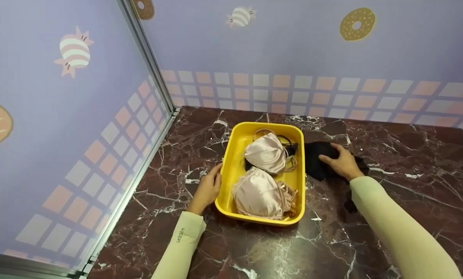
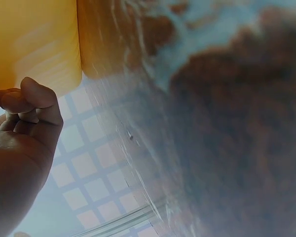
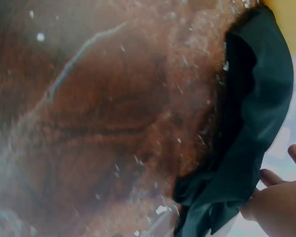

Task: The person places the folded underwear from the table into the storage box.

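Observation:
My left hand (image 1: 208, 188) touches the outer left side of a yellow tray (image 1: 224, 193); in the left wrist view its bent fingers (image 2: 39, 94) lie near the tray's outer wall (image 2: 39, 44). Two pale pink satin bras, one farther (image 1: 266, 153) and one nearer (image 1: 258, 193), lie inside with their cups up. Dark straps show beside the farther one. My right hand (image 1: 344, 162) rests on a black bra (image 1: 317, 162) on the table, right of the tray, thumb and forefinger apart. In the right wrist view the black bra (image 3: 256, 108) lies beside the hand.
The table (image 1: 410, 193) is dark red marble with white veins. Patterned purple panels stand at the back (image 1: 293, 46) and left (image 1: 33, 135), meeting at a metal corner post (image 1: 150, 54). A black strap end (image 1: 349, 205) lies near the right forearm.

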The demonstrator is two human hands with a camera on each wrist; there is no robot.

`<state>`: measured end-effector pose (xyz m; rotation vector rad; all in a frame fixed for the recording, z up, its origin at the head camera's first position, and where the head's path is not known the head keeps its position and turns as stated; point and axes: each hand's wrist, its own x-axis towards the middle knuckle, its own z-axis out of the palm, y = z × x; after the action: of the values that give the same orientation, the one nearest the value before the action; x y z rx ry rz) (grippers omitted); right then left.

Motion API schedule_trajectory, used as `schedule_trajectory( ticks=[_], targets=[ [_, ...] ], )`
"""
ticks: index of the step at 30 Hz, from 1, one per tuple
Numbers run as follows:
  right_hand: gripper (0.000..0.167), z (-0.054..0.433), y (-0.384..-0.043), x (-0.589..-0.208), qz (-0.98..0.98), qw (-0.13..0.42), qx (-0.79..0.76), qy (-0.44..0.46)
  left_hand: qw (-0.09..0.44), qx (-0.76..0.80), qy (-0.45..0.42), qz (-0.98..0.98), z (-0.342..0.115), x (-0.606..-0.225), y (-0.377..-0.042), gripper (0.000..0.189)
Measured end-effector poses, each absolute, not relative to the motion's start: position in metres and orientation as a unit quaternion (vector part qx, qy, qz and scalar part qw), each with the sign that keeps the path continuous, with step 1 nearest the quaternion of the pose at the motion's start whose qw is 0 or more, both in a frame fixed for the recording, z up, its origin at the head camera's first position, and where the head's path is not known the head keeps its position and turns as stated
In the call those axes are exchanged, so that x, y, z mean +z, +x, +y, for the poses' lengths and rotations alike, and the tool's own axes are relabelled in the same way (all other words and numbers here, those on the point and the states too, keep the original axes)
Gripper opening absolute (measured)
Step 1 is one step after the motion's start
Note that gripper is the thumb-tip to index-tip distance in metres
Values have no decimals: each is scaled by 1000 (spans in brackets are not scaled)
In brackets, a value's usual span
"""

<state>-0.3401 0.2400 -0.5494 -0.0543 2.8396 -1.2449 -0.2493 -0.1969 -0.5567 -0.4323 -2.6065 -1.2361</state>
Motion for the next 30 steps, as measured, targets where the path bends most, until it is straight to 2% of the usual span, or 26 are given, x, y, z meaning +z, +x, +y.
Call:
schedule_trajectory(
  ticks=[5,16,23,30],
  targets=[
    [88,231,-339,-551,927,37,-372,11,113,-422,-148,-887,-195,-556,-249,37],
    [76,227,-336,-553,922,21,-386,15,107,-420,-142,-890,-194,-556,-250,38],
    [56,230,-335,-555,895,-39,-444,-21,105,-418,-133,-893,-195,-556,-249,38],
    [48,233,-336,-528,876,-116,-466,-54,113,-416,-136,-892,-196,-555,-248,37]
  ],
)
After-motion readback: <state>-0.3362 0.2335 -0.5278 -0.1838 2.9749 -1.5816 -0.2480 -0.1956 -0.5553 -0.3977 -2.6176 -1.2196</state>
